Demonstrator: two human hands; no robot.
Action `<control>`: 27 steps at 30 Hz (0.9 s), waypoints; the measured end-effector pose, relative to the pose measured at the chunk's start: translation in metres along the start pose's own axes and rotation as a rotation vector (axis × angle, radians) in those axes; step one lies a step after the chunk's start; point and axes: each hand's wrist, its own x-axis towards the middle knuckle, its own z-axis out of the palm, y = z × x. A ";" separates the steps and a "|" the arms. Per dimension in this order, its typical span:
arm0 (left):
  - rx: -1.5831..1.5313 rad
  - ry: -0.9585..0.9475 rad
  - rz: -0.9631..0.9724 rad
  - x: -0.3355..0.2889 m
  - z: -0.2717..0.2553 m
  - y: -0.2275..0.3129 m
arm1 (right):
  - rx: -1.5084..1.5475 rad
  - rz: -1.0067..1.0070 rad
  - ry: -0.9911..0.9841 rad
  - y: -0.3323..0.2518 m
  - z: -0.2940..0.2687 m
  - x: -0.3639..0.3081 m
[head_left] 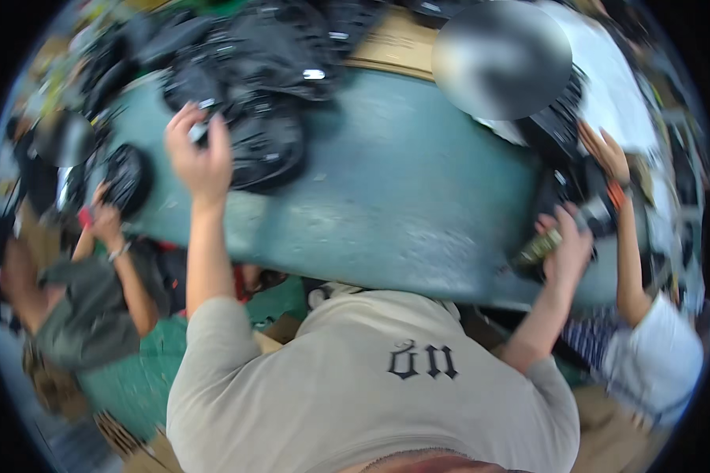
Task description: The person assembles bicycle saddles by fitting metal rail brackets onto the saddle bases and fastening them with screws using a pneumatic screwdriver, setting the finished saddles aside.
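Note:
My left hand point(200, 158) reaches over the far left of the table, thumb and fingers apart, beside a pile of black bags point(272, 47). A black bag part with a pale glint shows between thumb and fingers; no grip on it is visible. Just right of this hand lies a rounded black bag point(264, 150). At the right, my right hand point(569, 246) is closed around a blurred cylindrical tool, olive at one end point(538, 247) and grey at the other; its exact kind is unclear. Black bag material point(560, 130) lies beyond it.
A green-topped table point(386, 181) spans the front. At the right, a person's hand point(605, 154) with an orange wristband is close to my right hand. Another person point(102, 292) handles a black round bag point(126, 180) at the left. A cardboard box point(394, 43) stands at the back.

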 end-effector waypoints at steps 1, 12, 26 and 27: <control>-0.045 -0.053 0.039 -0.012 -0.003 0.019 | -0.051 0.001 -0.040 0.002 0.005 0.002; -0.562 -0.505 0.246 -0.074 0.057 0.130 | -0.220 -0.063 -0.306 -0.014 0.028 -0.045; -0.692 -0.781 0.172 -0.105 0.060 0.155 | -0.152 0.126 -0.206 0.016 0.012 -0.032; -0.691 -0.785 0.206 -0.104 0.060 0.156 | -0.225 0.125 -0.203 0.018 0.016 -0.034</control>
